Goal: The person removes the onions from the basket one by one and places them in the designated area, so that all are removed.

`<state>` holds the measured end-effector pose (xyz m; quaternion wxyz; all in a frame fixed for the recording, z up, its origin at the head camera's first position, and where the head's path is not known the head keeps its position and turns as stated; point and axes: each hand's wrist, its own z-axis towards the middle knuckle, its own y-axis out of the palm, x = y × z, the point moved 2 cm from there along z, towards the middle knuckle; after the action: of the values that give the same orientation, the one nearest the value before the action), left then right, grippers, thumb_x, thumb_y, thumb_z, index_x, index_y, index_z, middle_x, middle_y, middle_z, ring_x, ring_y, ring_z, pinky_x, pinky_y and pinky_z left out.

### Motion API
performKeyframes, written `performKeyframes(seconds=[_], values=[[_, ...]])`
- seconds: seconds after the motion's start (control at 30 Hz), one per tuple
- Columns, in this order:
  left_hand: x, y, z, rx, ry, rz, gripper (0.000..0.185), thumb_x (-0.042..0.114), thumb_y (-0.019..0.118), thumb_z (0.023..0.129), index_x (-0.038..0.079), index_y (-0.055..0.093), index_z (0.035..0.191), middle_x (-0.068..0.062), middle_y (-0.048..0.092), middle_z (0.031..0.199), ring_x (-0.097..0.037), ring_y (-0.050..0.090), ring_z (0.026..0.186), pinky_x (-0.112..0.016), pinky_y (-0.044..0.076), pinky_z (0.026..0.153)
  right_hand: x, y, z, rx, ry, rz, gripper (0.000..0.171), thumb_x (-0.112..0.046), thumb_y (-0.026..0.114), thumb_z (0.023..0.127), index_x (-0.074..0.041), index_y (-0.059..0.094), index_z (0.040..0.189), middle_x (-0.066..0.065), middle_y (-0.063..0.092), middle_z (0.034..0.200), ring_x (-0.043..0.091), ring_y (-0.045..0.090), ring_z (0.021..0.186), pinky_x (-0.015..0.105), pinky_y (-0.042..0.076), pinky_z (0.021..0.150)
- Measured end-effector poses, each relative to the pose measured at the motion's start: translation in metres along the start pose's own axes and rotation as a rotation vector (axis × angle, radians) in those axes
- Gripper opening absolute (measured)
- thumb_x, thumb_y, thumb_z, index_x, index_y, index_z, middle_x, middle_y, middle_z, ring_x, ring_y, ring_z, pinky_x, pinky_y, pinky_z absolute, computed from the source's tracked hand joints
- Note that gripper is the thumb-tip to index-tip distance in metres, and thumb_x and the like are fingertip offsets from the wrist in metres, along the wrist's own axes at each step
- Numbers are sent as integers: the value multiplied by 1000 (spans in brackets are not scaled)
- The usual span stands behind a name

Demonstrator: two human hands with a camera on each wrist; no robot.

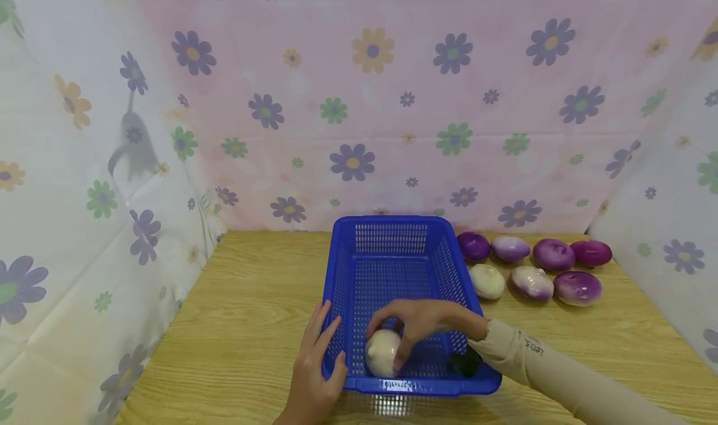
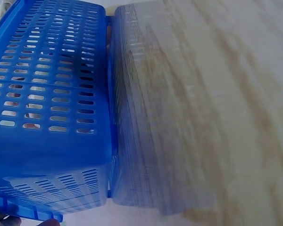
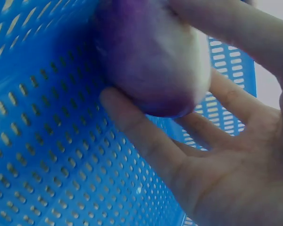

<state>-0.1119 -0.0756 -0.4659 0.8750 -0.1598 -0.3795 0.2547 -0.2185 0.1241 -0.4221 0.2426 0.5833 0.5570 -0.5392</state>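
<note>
A blue plastic basket (image 1: 392, 384) with slotted walls stands on the table. Inside it, near the front left corner, my right hand (image 1: 417, 325) grips a white and purple turnip (image 1: 384, 353) between thumb and fingers. The right wrist view shows this turnip (image 3: 155, 61) close to the basket's perforated wall, with the right hand's fingers (image 3: 141, 136) spread around it. My left hand (image 1: 316, 366) rests on the left rim near the front corner, its fingers fairly straight. In the left wrist view only fingertips show at the bottom left, beside the basket (image 2: 52, 146).
Several purple and white turnips (image 1: 553, 255) lie in two rows on the wooden table (image 1: 247, 313), right of the basket. A dark object (image 1: 464, 362) shows below the right wrist; its kind is unclear. Flowered cloth (image 1: 370, 107) hangs behind and at both sides.
</note>
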Motion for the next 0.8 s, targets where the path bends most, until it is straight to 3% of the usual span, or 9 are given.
performKeyframes(seconds=[0.3, 0.63, 0.8], values=[[-2, -1, 0, 27, 43, -1, 54, 0, 61, 71, -8, 56, 124, -22, 38, 144, -44, 31, 133, -22, 18, 111, -12, -6, -8, 70, -75, -42, 53, -13, 83, 67, -15, 63, 117, 0, 59, 118, 22, 61, 96, 35, 51, 80], [-2, 2, -1, 32, 60, -37, 56, -1, 61, 70, -8, 55, 125, -24, 38, 143, -44, 29, 133, -24, 17, 112, -16, -33, -69, 261, -160, 38, 53, -9, 78, 75, -9, 57, 123, 12, 50, 127, 35, 57, 105, 44, 53, 79], [-1, 1, -1, 21, 35, -47, 56, -2, 61, 71, -6, 54, 127, -23, 37, 144, -42, 27, 135, -23, 16, 111, -10, -46, -105, 373, -158, 59, 55, -5, 75, 77, -8, 53, 128, 16, 48, 131, 37, 54, 110, 45, 53, 81]])
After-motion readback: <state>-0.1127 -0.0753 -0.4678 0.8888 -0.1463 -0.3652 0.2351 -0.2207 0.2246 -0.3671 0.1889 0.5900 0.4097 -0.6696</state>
